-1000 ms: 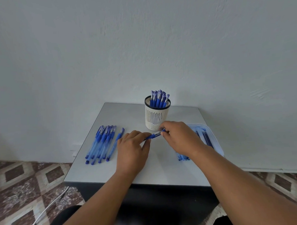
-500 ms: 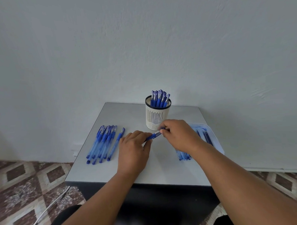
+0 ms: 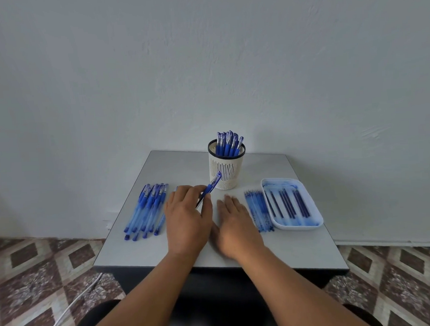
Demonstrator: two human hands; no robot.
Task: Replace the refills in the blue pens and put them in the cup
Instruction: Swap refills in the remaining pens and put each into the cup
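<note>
My left hand grips a capped blue pen whose cap end points up and right toward the white slotted cup. The cup stands at the back middle of the table and holds several blue pens. My right hand lies beside the left one with its fingers straight and holds nothing. A row of several blue pens lies on the table to the left. Several loose refills lie to the right of my right hand.
A white tray with several dark refills sits at the right of the grey table, next to the loose refills. The table backs against a white wall. A white cable runs over the patterned floor at lower left.
My right hand has let go of the pen and dropped back toward me, uncovering the tray and refills. My left hand now holds the pen alone, tilted up toward the cup.
</note>
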